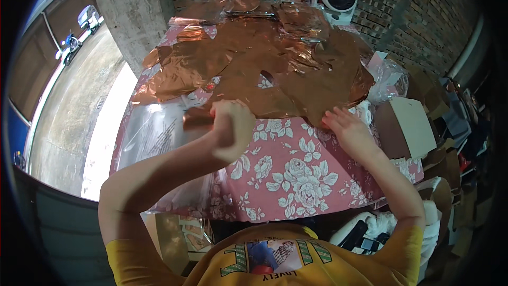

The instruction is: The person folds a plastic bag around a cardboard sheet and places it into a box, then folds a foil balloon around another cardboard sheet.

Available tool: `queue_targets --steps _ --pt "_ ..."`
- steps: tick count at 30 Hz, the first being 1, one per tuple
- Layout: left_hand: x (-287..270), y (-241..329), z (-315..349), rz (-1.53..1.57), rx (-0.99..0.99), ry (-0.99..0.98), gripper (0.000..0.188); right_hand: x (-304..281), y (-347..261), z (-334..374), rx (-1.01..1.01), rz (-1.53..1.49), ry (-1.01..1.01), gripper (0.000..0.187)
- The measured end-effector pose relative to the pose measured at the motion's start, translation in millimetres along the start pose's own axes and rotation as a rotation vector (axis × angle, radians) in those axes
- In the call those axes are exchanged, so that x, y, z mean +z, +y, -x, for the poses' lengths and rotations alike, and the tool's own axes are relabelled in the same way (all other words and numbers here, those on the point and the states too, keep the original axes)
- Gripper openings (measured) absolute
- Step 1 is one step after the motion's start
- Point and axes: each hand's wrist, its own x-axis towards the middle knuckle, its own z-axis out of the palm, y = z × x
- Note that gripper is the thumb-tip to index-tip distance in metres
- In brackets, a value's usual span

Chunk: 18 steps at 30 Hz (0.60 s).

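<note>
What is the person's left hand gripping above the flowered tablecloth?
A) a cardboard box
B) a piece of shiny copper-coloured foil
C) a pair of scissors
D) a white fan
B: the left hand is closed around a small piece of copper-coloured foil, like the foil sheets heaped on the table, while the right hand rests at that heap's near edge.

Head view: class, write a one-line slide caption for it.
Left hand grips a rolled copper foil piece while right hand touches the foil pile on a floral tablecloth.
</note>
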Motion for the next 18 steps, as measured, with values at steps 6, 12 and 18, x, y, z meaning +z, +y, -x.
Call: queue_targets --steps 6,12,18 --pt "-14.7 28.8 19.7 0.058 0.053 -0.178 0.036 -6.2 -40.0 33.9 0.049 0.049 -0.042 0.040" --pt "-46.6 38.2 54.4 0.139 0.289 -0.398 0.058 -37.1 -70.8 71.3 0.042 0.095 -0.098 0.042" --pt "-46.4 48.8 78.9 0.036 0.342 -0.236 0.057 -58.5 -82.7 79.4 0.085 -0.011 -0.102 0.046"
